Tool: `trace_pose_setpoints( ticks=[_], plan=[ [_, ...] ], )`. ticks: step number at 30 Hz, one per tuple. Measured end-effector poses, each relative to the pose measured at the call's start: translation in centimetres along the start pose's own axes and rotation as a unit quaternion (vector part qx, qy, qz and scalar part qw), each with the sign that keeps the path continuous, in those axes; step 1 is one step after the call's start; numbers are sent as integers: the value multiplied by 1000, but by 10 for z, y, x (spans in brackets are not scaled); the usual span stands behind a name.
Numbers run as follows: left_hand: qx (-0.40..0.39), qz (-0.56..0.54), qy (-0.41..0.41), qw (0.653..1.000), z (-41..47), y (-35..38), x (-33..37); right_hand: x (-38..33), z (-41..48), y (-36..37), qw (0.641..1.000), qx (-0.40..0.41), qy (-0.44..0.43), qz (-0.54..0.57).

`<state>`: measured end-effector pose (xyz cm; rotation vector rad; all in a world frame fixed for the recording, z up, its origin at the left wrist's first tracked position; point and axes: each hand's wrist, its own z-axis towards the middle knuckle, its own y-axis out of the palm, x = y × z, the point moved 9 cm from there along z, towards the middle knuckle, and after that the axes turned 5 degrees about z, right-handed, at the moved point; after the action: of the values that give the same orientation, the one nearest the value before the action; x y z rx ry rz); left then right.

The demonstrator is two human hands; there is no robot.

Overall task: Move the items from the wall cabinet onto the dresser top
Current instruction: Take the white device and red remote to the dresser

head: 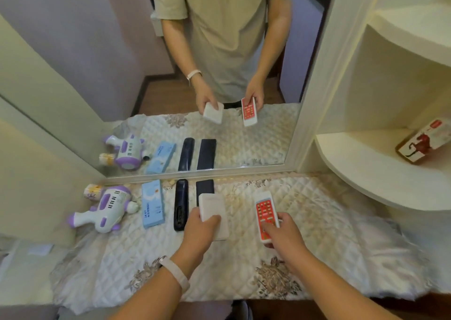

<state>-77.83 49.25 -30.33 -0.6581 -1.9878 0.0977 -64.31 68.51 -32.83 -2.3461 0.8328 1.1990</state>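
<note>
Two items hovered low over the quilted worktop (317,222), contact unclear: flat white box (212,210) pinched at its near end in the left grip (197,232), red-faced white remote (264,210) clasped in the right grip (283,232). Already laid down leftward: dark remotes (181,203), blue box (152,203), purple toy (105,208). Looked mostly done; seemingly remained one printed box (424,140) on the cabinet shelf (353,163).

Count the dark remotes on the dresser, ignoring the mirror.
2: a black remote beside the blue box; a navy remote right of it, partly behind the white box.
</note>
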Motion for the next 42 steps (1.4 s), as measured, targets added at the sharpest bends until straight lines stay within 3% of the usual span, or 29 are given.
trace_pose_setpoints(
  ticks=[11,21,29,36,42],
  plan=[
    [-87,41,-77,992,97,55,-13,14,86,8,994,39,78,-64],
    [-111,66,-103,986,139,81,-34,15,134,20,979,4,83,-186],
    [-78,135,-22,988,125,72,-16,5,125,23,916,-44,16,-399],
    [-63,243,49,967,85,64,2,-8,108,15,886,-90,-51,-451],
    [40,328,148,932,37,30,26,-29,75,24,777,-162,-206,-572]
  ],
)
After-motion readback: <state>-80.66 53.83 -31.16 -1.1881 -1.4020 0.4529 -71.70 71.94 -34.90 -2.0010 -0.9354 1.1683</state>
